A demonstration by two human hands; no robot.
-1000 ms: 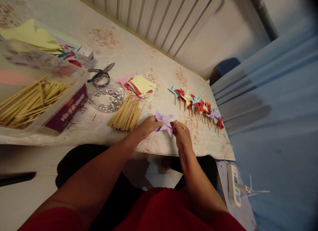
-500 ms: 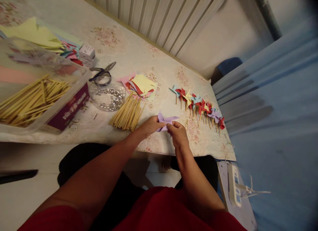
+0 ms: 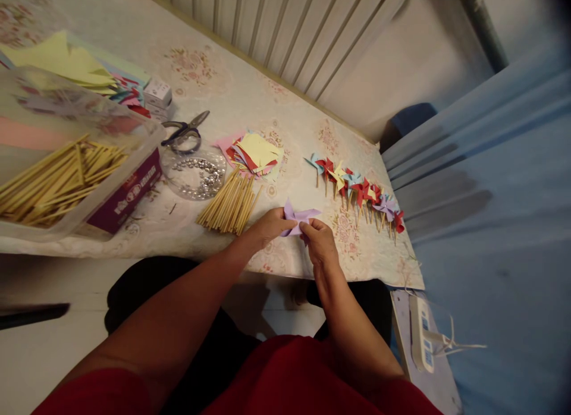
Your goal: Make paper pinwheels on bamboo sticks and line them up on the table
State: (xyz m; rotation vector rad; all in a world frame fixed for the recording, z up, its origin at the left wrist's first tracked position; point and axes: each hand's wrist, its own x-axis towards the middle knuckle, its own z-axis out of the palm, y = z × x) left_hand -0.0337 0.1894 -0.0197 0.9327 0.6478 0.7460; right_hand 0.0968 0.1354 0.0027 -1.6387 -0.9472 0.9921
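Between my two hands, above the front edge of the table, is a purple paper pinwheel [image 3: 300, 216] with folded blades. My left hand [image 3: 271, 223] pinches its left side, thumb on top. From the right, my right hand [image 3: 320, 235] grips it near the centre with thumb and fingers closed. My fingers cover its underside, so I cannot see whether a stick or pin is there. Left of my hands lies a bundle of thin wooden sticks [image 3: 229, 206]. Behind that, a stack of cut paper pieces [image 3: 256, 153] has a yellow one on top.
Finished pinwheels on sticks [image 3: 357, 189] lie in a row to the right. Leftward are a round dish of metal pins [image 3: 194, 174], scissors [image 3: 185, 132], small white boxes [image 3: 157, 95] and a clear plastic bin [image 3: 149, 142] holding sticks. A power strip [image 3: 420, 335] sits lower right.
My right hand has moved left from the pinwheel's right blade to its centre, thumb now on top. The pinwheel has turned a little. During the last half second the hands barely move.
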